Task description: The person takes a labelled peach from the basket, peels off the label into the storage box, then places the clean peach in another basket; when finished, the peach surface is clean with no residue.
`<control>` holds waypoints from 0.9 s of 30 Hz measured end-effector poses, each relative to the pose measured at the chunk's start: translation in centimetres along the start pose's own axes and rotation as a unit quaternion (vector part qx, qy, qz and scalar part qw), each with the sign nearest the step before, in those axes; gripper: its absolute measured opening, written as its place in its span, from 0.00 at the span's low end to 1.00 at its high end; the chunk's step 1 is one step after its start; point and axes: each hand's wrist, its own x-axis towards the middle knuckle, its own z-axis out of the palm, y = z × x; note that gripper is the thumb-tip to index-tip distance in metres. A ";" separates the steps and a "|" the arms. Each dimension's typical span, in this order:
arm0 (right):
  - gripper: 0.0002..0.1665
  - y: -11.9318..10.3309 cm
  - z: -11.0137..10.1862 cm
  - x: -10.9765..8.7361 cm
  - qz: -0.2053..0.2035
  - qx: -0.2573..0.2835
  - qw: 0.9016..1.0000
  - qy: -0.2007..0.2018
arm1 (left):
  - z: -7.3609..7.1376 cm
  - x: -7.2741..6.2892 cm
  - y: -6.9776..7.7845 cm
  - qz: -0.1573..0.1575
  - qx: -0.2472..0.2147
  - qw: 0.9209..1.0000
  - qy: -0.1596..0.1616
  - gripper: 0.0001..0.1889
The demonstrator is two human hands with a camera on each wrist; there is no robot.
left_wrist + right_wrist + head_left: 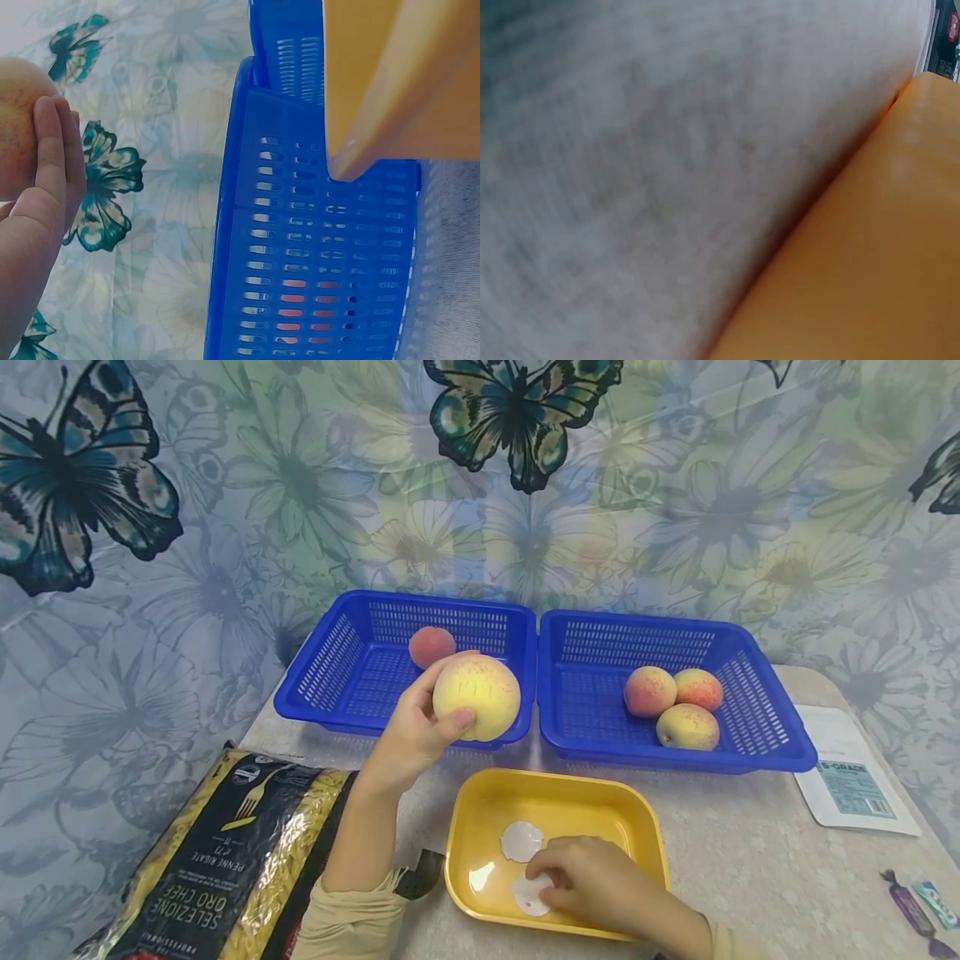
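My left hand (408, 735) holds up a large yellow peach (480, 693) with several short marks on its skin. The left wrist view shows the fingers wrapped about this peach (16, 127) at the left edge. Inside the yellow tray (555, 778), my right hand (592, 878) has its fingers curled at the edge of a thin white round piece (528, 895), pinching it. A second white round piece (521, 842) lies on the tray floor just above. The right wrist view shows only tabletop and the tray's outer wall (870, 247); the hand is out of that frame.
Behind the tray stand two blue baskets: the left one (315, 703) contains a peach (432, 647), the right one (780, 735) three peaches (687, 727). A penne bag (217, 860) lies left. On the right are a white pouch (855, 768) and wrapped candies (911, 902).
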 end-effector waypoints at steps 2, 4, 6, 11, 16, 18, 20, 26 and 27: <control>0.09 -0.1 0.1 0.0 0.003 -0.010 1.000 0.001 | 0.0 0.0 0.0 -0.002 0.000 1.000 0.000 0.44; 0.09 -0.2 0.2 0.1 0.003 -0.013 1.000 0.003 | 0.0 0.0 0.0 -0.003 0.003 1.000 0.001 0.44; 0.09 -0.2 0.2 0.0 0.002 -0.010 1.000 0.006 | 0.0 0.0 0.0 -0.005 0.006 1.000 0.002 0.44; 0.08 -0.3 -0.2 -0.5 0.014 0.013 0.999 0.033 | 0.1 -0.1 0.1 -0.006 0.012 1.000 0.006 0.44; 0.09 -0.4 -1.6 -1.5 0.034 0.031 0.997 0.062 | 0.4 -0.4 0.9 -0.015 0.020 1.000 0.009 0.41; 0.11 -0.4 -2.5 -2.1 0.038 0.037 0.996 0.078 | 0.7 -0.5 1.6 -0.023 0.047 0.998 0.019 0.41; 0.12 -0.2 -3.5 -2.7 0.041 0.041 0.993 0.105 | 1.3 -0.7 2.5 -0.032 0.085 0.995 0.035 0.42; 0.15 1.8 -6.7 -4.6 0.061 0.022 0.972 0.224 | 3.5 -0.8 4.8 -0.059 0.167 0.983 0.053 0.45; 0.16 2.3 -7.2 -4.9 0.068 0.014 0.967 0.244 | 3.9 -0.7 4.9 -0.062 0.170 0.982 0.048 0.45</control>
